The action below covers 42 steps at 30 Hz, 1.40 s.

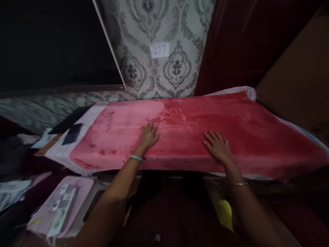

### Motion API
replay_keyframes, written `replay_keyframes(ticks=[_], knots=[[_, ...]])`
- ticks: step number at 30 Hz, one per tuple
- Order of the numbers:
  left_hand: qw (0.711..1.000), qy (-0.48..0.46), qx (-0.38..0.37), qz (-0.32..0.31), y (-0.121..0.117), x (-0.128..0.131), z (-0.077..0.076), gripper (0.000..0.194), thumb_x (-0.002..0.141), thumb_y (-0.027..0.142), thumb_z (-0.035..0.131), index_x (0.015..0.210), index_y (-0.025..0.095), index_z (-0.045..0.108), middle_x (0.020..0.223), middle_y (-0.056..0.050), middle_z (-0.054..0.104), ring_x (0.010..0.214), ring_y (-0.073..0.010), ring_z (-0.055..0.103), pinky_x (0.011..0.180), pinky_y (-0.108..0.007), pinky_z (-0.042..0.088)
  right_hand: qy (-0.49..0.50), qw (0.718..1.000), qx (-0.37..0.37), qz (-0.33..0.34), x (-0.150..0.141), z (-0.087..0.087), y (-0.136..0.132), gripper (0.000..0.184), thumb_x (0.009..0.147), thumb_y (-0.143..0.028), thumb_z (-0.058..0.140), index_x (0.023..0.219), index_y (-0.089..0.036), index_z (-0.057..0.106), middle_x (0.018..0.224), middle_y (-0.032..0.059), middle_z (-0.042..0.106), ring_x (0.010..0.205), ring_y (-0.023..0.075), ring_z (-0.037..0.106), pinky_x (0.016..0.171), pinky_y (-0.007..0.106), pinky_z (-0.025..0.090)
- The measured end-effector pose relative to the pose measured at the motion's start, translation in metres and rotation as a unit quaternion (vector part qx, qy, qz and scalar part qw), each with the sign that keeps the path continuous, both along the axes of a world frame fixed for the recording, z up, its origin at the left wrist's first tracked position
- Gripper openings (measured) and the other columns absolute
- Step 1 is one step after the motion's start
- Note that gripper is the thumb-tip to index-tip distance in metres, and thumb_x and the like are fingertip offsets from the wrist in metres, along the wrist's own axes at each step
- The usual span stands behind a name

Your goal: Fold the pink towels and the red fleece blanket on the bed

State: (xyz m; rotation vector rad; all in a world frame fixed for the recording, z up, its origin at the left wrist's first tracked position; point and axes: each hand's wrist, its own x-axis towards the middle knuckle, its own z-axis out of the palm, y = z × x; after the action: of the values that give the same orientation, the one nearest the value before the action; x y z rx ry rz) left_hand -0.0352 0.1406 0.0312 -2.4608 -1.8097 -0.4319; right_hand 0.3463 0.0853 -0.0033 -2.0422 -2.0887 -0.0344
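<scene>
A red plush blanket [185, 144] with a pale striped border lies spread over a long table, its near side hanging over the front edge. My left hand [149, 135] rests palm down on the lighter pink part, left of the middle, fingers apart. Farther right, my right hand [218, 146] lies on the darker red pile near the front edge, also with fingers spread. Neither hand grips anything. Between and beyond them the pile shows brushed marks and darker patches.
A dark phone [73, 133] lies on the blanket's left border. Below it at left, a power strip [63, 209] sits on a pink lid [77, 187]. Clothes [15, 192] are heaped at far left. A wallpapered wall with a number label [159, 50] stands behind, beside a dark screen [56, 44].
</scene>
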Motion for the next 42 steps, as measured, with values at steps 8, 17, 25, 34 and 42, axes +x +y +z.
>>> replay_keyframes(ticks=[8,17,25,34,42], knots=[[0.996,-0.074,0.039,-0.030,-0.007,-0.006,-0.006,0.027,0.098,0.026,0.051,0.110,0.015,0.072,0.120,-0.018,0.068,0.120,-0.0287,0.057,0.107,-0.046,0.042,0.015,0.999,0.035,0.017,0.009,-0.025,0.007,0.072,0.094,-0.056,0.023,0.151,-0.026,0.053,0.158,0.0087,0.049,0.146,0.0356,0.041,0.113,0.063,0.038],[0.992,-0.114,0.042,-0.020,-0.007,-0.012,-0.010,0.019,0.091,0.014,0.052,0.086,0.015,0.071,0.092,-0.015,0.071,0.094,-0.0253,0.062,0.092,-0.042,0.045,0.014,0.998,0.050,0.021,0.012,-0.032,0.009,0.071,0.094,-0.056,0.022,0.150,-0.027,0.055,0.155,0.0092,0.052,0.145,0.0355,0.042,0.111,0.062,0.040],[0.983,-0.179,0.044,-0.004,0.003,-0.015,-0.019,0.016,0.084,0.013,0.058,0.082,0.017,0.073,0.091,-0.011,0.073,0.093,-0.0235,0.065,0.094,-0.040,0.048,0.025,0.999,0.037,0.029,0.016,-0.032,0.014,0.066,0.096,-0.051,0.029,0.150,-0.023,0.055,0.157,0.0112,0.051,0.144,0.0363,0.044,0.111,0.063,0.039],[0.966,-0.240,0.039,0.082,0.028,-0.121,0.018,0.033,0.093,0.023,0.046,0.108,0.014,0.074,0.105,-0.010,0.078,0.096,-0.0210,0.072,0.088,-0.034,0.057,0.235,0.960,0.138,0.060,-0.006,-0.013,0.034,0.040,0.087,-0.044,0.050,0.110,-0.022,0.074,0.114,0.0135,0.076,0.102,0.0308,0.071,0.091,0.046,0.056],[0.968,-0.125,0.034,0.217,-0.002,-0.212,0.023,0.052,0.092,0.031,0.055,0.142,0.015,0.058,0.156,-0.018,0.050,0.149,-0.0356,0.040,0.121,-0.057,0.034,0.373,0.904,0.159,0.134,-0.101,0.010,0.060,0.023,0.080,-0.037,0.053,0.087,-0.023,0.070,0.090,0.0086,0.076,0.081,0.0239,0.069,0.077,0.038,0.056]])
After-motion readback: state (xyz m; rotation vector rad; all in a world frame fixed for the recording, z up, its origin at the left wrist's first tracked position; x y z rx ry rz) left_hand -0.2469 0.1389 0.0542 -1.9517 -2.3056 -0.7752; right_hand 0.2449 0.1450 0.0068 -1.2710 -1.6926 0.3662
